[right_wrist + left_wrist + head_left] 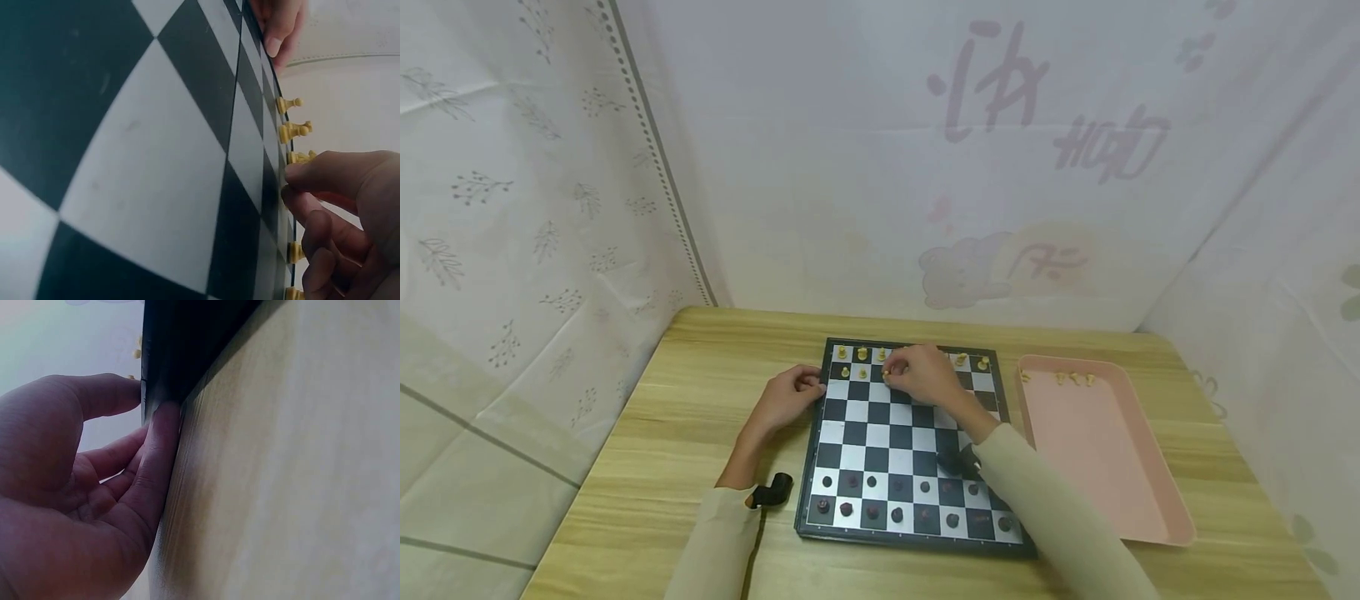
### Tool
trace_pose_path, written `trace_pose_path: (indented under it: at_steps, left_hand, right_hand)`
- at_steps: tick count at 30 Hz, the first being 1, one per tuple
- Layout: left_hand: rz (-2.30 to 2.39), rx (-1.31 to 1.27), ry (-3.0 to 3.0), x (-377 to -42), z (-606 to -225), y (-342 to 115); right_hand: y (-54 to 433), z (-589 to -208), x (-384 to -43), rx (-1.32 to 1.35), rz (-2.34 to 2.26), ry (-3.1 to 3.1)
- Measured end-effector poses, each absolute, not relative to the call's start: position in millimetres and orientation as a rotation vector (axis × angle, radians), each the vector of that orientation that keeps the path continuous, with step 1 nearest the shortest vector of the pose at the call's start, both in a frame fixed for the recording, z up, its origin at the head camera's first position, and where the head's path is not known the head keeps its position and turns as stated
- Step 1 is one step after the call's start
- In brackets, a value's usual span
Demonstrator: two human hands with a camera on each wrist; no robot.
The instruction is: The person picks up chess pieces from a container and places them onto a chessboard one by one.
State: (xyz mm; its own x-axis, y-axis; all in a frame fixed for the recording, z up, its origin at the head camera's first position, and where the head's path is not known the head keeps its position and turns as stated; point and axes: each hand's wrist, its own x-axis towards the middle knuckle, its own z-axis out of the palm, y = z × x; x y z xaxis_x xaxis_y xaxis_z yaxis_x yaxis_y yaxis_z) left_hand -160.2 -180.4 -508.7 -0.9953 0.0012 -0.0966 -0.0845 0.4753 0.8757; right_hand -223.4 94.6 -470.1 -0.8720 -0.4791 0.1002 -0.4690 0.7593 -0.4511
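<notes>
A black-and-white chessboard (877, 435) lies on the table. At its left edge my left hand (786, 398) holds the rim, thumb (112, 394) on top and a finger (156, 450) against the side. Over the board's far rows, my right hand (925, 375) pinches a small yellow chess pawn (887, 376) between thumb and fingertips. Two yellow pawns, one of them this pawn (862, 374), stand just left of it. Behind them is a row of yellow pieces (862, 354), partly hidden by the right hand. Dark pieces (897, 515) occupy the two near rows.
Right of the board sits a pink tray (1105, 450) with several yellow pieces (1075, 379) at its far end. The wooden table (700, 375) meets a printed cloth backdrop (820, 208) behind. A black wrist device (772, 490) hangs beside the left sleeve.
</notes>
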Motion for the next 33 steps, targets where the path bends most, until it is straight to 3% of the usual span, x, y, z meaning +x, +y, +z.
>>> trace_pose_path:
  at_steps: [16,23,33]
  left_hand:
    - [1.583,-0.068,2.617,-160,-508,-180]
    - [1.571,-0.089,2.618,-159,-508,-179]
    - [1.563,-0.071,2.624,-160,-510,-180]
  right_hand:
    - [111,-472,-222,-0.689,-0.816,2.891]
    - [145,-470,-217,-0.627,-0.908,2.93]
    - [209,-452,-205,-0.337,-0.951,2.955]
